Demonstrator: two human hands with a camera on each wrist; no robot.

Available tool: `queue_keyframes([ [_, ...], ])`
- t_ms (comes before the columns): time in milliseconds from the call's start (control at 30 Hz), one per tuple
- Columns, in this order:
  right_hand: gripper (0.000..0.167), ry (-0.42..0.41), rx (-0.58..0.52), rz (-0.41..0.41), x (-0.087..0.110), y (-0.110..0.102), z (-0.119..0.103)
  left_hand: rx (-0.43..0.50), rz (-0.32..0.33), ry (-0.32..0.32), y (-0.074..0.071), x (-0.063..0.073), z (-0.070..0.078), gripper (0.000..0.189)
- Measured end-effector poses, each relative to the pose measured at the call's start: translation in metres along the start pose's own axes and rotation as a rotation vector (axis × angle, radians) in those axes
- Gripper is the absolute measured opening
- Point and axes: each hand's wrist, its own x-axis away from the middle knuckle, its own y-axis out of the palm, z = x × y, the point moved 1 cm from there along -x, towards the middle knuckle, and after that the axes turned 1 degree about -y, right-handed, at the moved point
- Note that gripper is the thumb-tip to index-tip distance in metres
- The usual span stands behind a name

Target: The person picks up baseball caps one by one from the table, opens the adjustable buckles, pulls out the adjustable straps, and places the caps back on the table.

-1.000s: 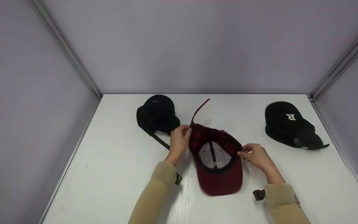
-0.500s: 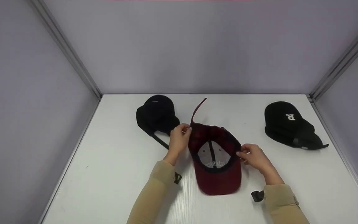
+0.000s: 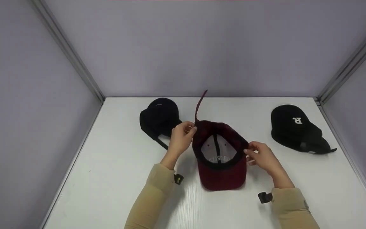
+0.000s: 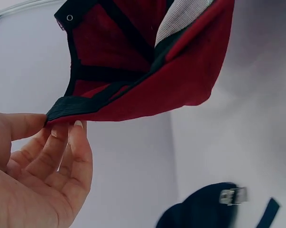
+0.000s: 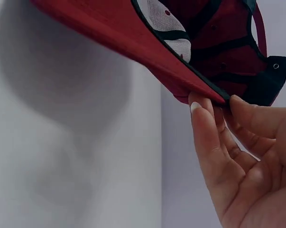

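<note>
A dark red baseball cap [image 3: 222,179] is held above the white table with its inside facing up and its brim toward the person. My left hand [image 3: 181,137] pinches the left edge of its rim between thumb and fingers, close to where a loose red strap [image 3: 199,106] sticks up. On the opposite edge, my right hand [image 3: 263,157] pinches the rim the same way. Dark sweatband lines the cap, and a whitish mesh panel [image 5: 164,23] shows inside. An eyelet shows in the dark band in both wrist views.
A black cap [image 3: 162,116] lies at the back left, just behind my left hand, its strap trailing forward. Another black cap [image 3: 294,128], bearing a white R, lies at the right. Grey walls [image 3: 208,47] enclose the white table [image 3: 113,178] at the back and sides.
Both hands have shifted slightly up and away from the person, carrying the red cap with them. Its strap now leans a little further left. The two black caps stay put.
</note>
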Motion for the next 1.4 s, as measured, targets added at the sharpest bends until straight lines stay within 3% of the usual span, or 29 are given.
queue_keyframes([
  [233,0.014,-0.044,0.088,0.070,-0.004,-0.006,-0.014,-0.070,0.049,0.060,-0.012,-0.001,0.021,0.011],
  [500,0.020,-0.060,0.025,0.129,-0.014,-0.007,-0.027,-0.199,0.105,0.083,-0.022,-0.004,0.040,0.013],
  [767,0.027,-0.050,-0.077,0.225,-0.026,-0.005,-0.036,-0.152,0.143,0.176,-0.021,-0.009,0.046,0.012],
  [1000,0.028,-0.087,-0.158,0.321,-0.038,-0.002,-0.033,-0.116,0.189,0.326,-0.008,-0.009,0.035,0.008],
  [1200,0.027,-0.111,-0.240,0.355,-0.044,0.000,-0.018,-0.171,0.206,0.450,0.004,-0.002,0.012,0.009],
  [1400,0.026,-0.120,-0.373,0.366,-0.047,0.003,-0.003,-0.251,0.174,0.541,0.012,0.010,-0.007,0.008],
])
